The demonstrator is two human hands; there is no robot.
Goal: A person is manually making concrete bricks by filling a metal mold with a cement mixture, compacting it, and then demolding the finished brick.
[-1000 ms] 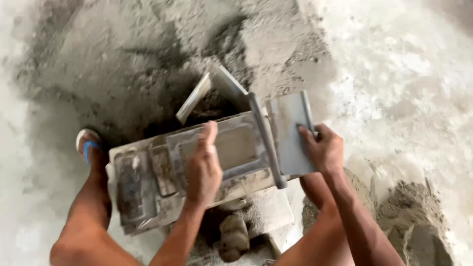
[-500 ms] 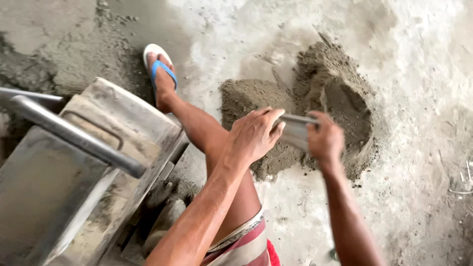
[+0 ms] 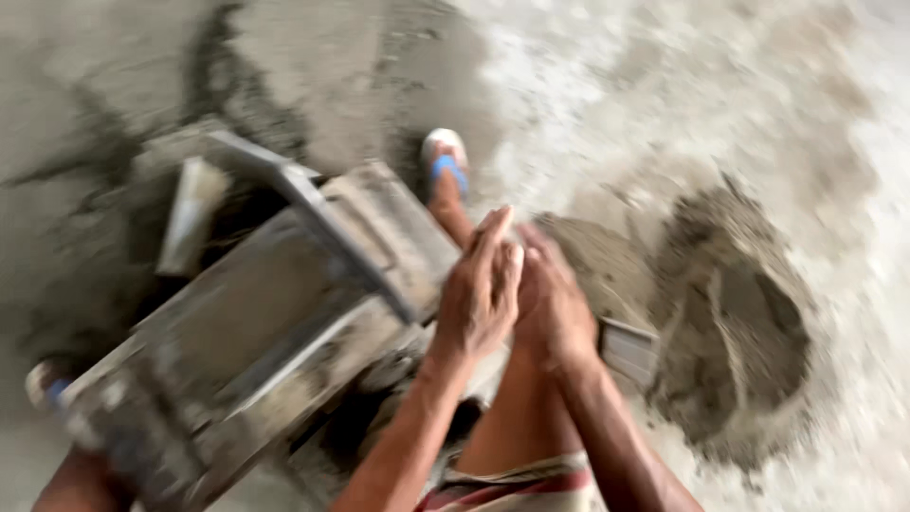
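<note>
The picture is blurred by motion, so fine detail is lost. The person's two hands are raised together over the right knee, palms facing and pressed against each other: the left hand [image 3: 479, 294] stands edge-up with fingers straight and close together, and the right hand [image 3: 550, 308] lies against it from the right side. Neither hand closes on anything that can be made out; both are flat rather than curled. Just beside and below the right wrist, a flat grey metal plate [image 3: 627, 349] shows its end, lying at the near edge of the mound of damp sand mix [image 3: 730, 322], which spreads over the right part of the ground [image 3: 664, 85] and has a hollow scooped in its middle. Whether the plate touches the wrist cannot be told. To the left of the hands stands a heavy grey metal block mould [image 3: 256, 332], caked with mix, its long handle bar [image 3: 332, 232] running slantwise across its top; the left hand is near its right corner but apart from it. A pale flat board [image 3: 190, 223] leans at the mould's far left side. Beyond the hands the person's foot in a blue-strapped sandal [image 3: 445, 166] rests on the ground, and another sandal [image 3: 47, 384] shows at the left edge
</note>
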